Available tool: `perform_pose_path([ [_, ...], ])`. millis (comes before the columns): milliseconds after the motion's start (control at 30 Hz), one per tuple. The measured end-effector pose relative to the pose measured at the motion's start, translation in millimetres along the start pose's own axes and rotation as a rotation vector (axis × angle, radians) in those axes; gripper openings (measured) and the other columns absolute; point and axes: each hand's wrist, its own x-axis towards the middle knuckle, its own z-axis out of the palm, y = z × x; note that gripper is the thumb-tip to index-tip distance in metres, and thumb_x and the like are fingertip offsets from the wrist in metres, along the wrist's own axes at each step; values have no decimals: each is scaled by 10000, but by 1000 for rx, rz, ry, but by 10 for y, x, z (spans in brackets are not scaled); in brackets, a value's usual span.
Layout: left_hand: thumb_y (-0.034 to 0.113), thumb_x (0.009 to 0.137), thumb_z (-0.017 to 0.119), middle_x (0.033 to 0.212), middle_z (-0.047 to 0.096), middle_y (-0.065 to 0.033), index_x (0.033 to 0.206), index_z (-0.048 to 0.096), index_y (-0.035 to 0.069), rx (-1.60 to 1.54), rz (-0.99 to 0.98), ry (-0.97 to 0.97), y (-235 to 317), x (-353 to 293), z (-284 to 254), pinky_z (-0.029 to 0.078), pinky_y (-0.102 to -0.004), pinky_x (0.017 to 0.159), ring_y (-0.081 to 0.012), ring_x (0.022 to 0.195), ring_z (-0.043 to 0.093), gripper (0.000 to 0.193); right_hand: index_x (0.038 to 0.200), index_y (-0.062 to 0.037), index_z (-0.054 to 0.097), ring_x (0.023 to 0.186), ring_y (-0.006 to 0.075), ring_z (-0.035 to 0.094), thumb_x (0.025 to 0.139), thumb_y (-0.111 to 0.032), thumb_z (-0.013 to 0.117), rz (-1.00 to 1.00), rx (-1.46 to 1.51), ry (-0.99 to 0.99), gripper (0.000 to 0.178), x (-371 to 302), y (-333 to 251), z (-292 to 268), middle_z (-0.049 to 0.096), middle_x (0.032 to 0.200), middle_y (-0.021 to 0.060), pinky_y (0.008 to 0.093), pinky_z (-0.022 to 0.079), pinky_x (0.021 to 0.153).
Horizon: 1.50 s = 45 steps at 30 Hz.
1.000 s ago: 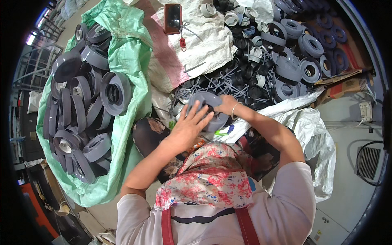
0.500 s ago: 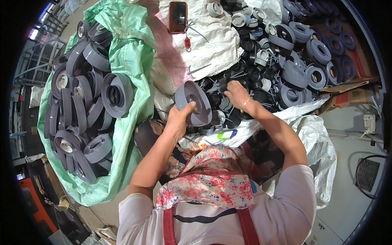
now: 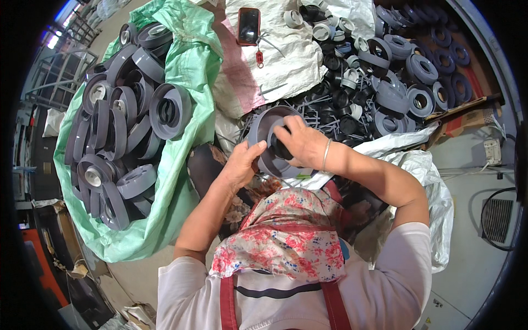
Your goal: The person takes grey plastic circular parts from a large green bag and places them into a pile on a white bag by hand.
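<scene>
In front of my chest, a grey round plastic housing [image 3: 263,127] with a wide rim is tilted in my left hand [image 3: 240,165], thumb over its near edge. My right hand [image 3: 303,144] reaches into the housing's middle, fingers curled around a dark round piece [image 3: 279,148] that looks like a black plastic cap. Most of that piece is hidden by the fingers. Just beyond both hands lies a heap of black caps [image 3: 342,99] mixed with thin grey plastic stems [image 3: 314,119].
At the left, a green woven sack [image 3: 201,93] holds many grey housings, some with black or white centres. More grey rings [image 3: 422,69] pile up at the right beside a cardboard box [image 3: 467,122]. A phone [image 3: 248,26] rests on white sacking [image 3: 291,60] ahead.
My right hand has left the heap and come left into the grey housing, bringing a dark piece. My left hand still holds the housing. The whole view has shifted slightly.
</scene>
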Motion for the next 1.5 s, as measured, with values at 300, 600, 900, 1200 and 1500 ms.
perform_pose_path([
  [300, 170, 769, 676, 930, 571, -42, 1081, 504, -9, 416, 287, 91, -171, -87, 209, 452, -272, 741, -121, 819, 541, 399, 1039, 107, 499, 352, 203, 509, 813, -611, 472, 941, 1293, -127, 753, 27, 94, 48, 586, 590, 166, 296, 424, 353],
  [600, 144, 768, 675, 1298, 413, -177, 1340, 296, -17, 1163, 1075, 888, 883, -307, -350, 346, -339, 967, -235, 1152, 433, 704, 1251, 40, 354, 1152, 369, 416, 683, -393, 693, 694, 339, 294, 791, -294, 1314, 70, 448, 1227, 239, 402, 356, 968],
  [900, -30, 781, 556, 1345, 389, -122, 1335, 326, -5, 1147, 1080, 572, 1101, -143, -185, 246, -343, 1040, -231, 1251, 358, 600, 1354, -27, 183, 1133, 337, 473, 583, -236, 796, 1247, -307, -78, 1007, -1365, 2963, -14, 380, 1304, 219, 381, 428, 922],
  [1200, 54, 687, 602, 1315, 386, -187, 1306, 338, -7, 1926, 746, -347, -221, 882, 581, 153, -484, 1067, -336, 1282, 289, 676, 1137, -146, 476, 924, 286, 525, 684, -79, 630, -181, -72, -89, 482, -655, 1380, 360, 530, 831, 89, 410, 450, 717],
  [1500, 270, 613, 748, 940, 558, -202, 1070, 485, -54, 1299, 229, 76, -185, 1016, 221, 405, -375, 845, -302, 911, 535, 619, 1234, -51, 364, 1128, 373, 396, 617, -308, 760, 991, 37, 260, 777, -147, 2539, 921, 415, 1195, 206, 412, 395, 923],
])
